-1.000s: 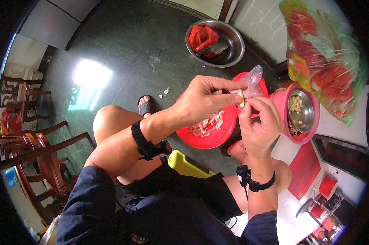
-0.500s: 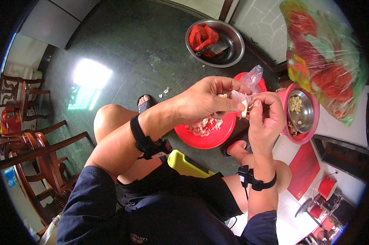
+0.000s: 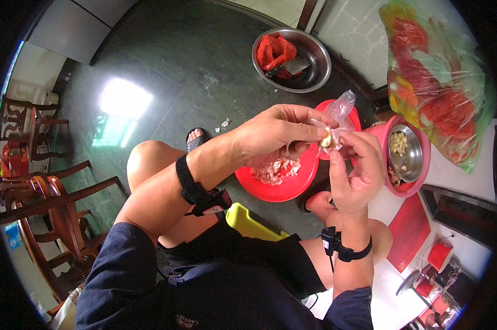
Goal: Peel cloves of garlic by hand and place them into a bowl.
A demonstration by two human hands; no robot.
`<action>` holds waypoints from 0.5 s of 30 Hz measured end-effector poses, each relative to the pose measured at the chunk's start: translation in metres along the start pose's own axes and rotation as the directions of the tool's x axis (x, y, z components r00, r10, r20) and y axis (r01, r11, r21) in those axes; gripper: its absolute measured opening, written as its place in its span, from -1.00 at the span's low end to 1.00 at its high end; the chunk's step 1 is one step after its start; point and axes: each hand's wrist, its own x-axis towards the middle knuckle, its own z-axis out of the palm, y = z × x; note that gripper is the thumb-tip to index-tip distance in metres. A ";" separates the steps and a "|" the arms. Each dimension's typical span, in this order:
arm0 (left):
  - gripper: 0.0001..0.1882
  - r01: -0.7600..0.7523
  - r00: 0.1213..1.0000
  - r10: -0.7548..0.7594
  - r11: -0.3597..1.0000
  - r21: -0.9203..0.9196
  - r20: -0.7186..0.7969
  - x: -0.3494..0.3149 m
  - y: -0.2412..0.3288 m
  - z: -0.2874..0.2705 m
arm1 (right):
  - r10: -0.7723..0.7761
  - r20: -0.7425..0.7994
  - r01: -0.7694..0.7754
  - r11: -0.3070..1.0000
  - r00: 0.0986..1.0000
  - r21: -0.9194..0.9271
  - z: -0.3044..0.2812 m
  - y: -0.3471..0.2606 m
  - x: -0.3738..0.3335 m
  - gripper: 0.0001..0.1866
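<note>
My left hand (image 3: 284, 132) pinches a pale garlic clove (image 3: 326, 141) between thumb and fingers, its papery skin partly loosened. My right hand (image 3: 359, 171) meets it from the other side, thumb and forefinger closed on the clove's skin. Both hands are raised over a red basin (image 3: 273, 194), which holds a heap of garlic skins (image 3: 277, 170). Right of my hands, a steel bowl (image 3: 419, 158) with peeled cloves (image 3: 398, 144) sits inside a pink basin (image 3: 407, 190). Behind my fingers stands another red container (image 3: 354, 116) with a clear plastic bag (image 3: 343, 105).
A steel basin (image 3: 321, 77) at the far side holds a red bag (image 3: 274, 52) and a cleaver (image 3: 296, 65). A bulging plastic bag (image 3: 438, 82) is at the upper right. Wooden chairs (image 3: 61, 220) stand at left. A yellow-green plastic piece (image 3: 248, 223) lies between my legs.
My right hand has shifted slightly down and its fingers have opened out along the clove. The clove has turned between my fingertips, with more loose skin showing around it.
</note>
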 end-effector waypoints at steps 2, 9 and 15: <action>-0.68 0.016 1.000 -0.016 1.000 -0.003 -0.011 0.001 -0.001 0.001 | -0.034 -0.011 0.033 0.999 0.999 -0.029 -0.002 -0.001 0.005 -0.67; -0.71 0.018 1.000 -0.018 1.000 0.025 0.003 0.001 0.000 0.000 | -0.166 0.068 0.175 0.973 0.984 -0.152 -0.005 -0.001 0.008 -0.72; -0.67 0.032 0.999 -0.029 0.993 0.113 -0.024 -0.001 0.000 0.003 | -0.317 0.077 0.326 0.910 0.945 -0.256 -0.004 0.006 0.007 -0.73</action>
